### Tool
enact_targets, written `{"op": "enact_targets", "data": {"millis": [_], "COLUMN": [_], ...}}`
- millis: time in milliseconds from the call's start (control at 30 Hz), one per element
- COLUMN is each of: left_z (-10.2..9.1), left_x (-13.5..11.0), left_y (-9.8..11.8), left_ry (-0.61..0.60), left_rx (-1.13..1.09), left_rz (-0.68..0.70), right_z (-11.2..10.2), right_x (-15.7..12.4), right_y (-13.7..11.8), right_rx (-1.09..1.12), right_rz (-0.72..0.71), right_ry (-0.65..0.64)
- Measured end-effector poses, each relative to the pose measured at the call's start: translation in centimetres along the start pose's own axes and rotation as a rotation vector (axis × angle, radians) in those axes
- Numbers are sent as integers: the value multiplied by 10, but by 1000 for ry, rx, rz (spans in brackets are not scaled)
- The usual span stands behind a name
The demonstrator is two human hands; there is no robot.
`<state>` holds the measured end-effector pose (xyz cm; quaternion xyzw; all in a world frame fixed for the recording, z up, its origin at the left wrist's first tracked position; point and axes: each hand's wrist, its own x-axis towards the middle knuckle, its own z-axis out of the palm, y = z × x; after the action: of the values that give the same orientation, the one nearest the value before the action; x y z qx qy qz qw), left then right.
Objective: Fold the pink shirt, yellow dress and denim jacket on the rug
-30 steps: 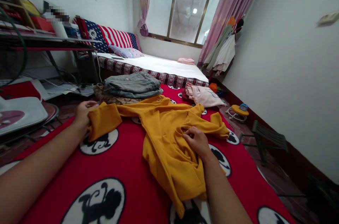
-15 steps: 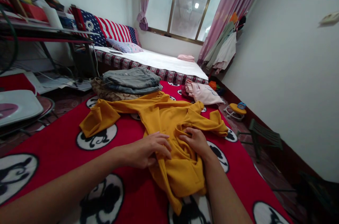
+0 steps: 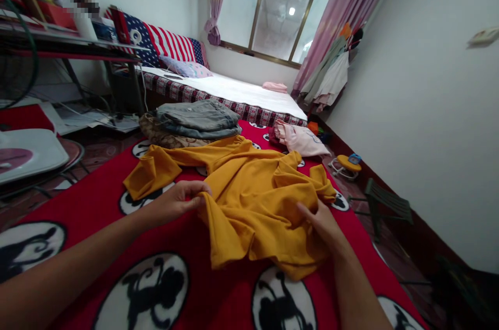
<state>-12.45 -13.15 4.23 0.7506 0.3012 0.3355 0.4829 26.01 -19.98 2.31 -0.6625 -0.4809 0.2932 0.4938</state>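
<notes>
Gripping a mustard-yellow, long-sleeved cloth garment [image 3: 249,184] at both sides

Pinching a fold at the garment's left side between thumb and fingers of the bare left hand [image 3: 177,205], grip closed. Grasping the opposite side with the bare right hand [image 3: 327,223], also closed, thumb over the cloth; cannot make out the other fingertips. Have the garment lying across the middle of a red blanket [image 3: 218,299] patterned with white ovals and black animal figures, collar end toward the far edge, loose hem toward the near edge. Have one sleeve stretched out near the blanket's left edge, the other rumpled near its right edge. Cannot tell whether the hem is touching the blanket all along.

Can see at the far left corner folded grey-blue denim clothing [image 3: 198,119] stacked on brown patterned cloth [image 3: 167,137], just beyond the garment. Can see near the far right corner a folded pale pink garment [image 3: 302,140]. Past the far edge, can see a white-covered bed [image 3: 241,91]; beyond the right edge, a dark green slatted stool [image 3: 388,200].
</notes>
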Motion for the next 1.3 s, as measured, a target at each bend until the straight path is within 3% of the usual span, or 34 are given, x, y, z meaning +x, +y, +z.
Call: {"op": "enact_targets", "data": {"millis": [100, 267, 333, 433, 533, 567, 633, 667, 733, 867, 967, 1067, 1133, 1200, 1300], "left_z": [-6, -22, -29, -33, -32, -31, -31, -32, -31, -19, -4, 7, 11, 13, 15], "left_x": [-8, -16, -22, -31, -35, -33, -20, -10, 18, 88, 132, 155, 161, 160, 157], "left_y": [10, 43, 57, 68, 65, 62, 54, 50, 40, 6, -28, -60, -76, -88, -93], "left_ry": [-59, -42, -64, -269, -638, -734, -819, -794, -627, -2, 356, 522, 611, 646, 621], "left_rx": [188, 421, 455, 433, 309, 272, 250, 259, 272, 101, -27, 5, 110, 197, 257], "left_rz": [17, 107, 91, -60, -297, -354, -384, -356, -270, -179, -271, -349, -310, -256, -237], "right_z": [-6, -49, -69, -91, -104, -105, -103, -98, -81, -26, 15, 34, 31, 17, -14], "right_x": [-17, -45, -61, -81, -85, -82, -69, -60, -38, 18, 57, 82, 90, 93, 95], "right_y": [-6, -55, -72, -73, -53, -47, -42, -42, -47, -50, -33, -4, 16, 35, 55], "right_rx": [-45, 128, 142, 45, -298, -439, -650, -697, -653, -314, -223, -267, -291, -238, -56], "right_rz": [97, 225, 285, 383, 403, 362, 219, 138, 6, -84, -99, -137, -154, -150, -112], "right_ry": [-140, 63, 83, -87, -385, -419, -315, -215, -54, 0, 58, 157, 247, 463, 902]}}
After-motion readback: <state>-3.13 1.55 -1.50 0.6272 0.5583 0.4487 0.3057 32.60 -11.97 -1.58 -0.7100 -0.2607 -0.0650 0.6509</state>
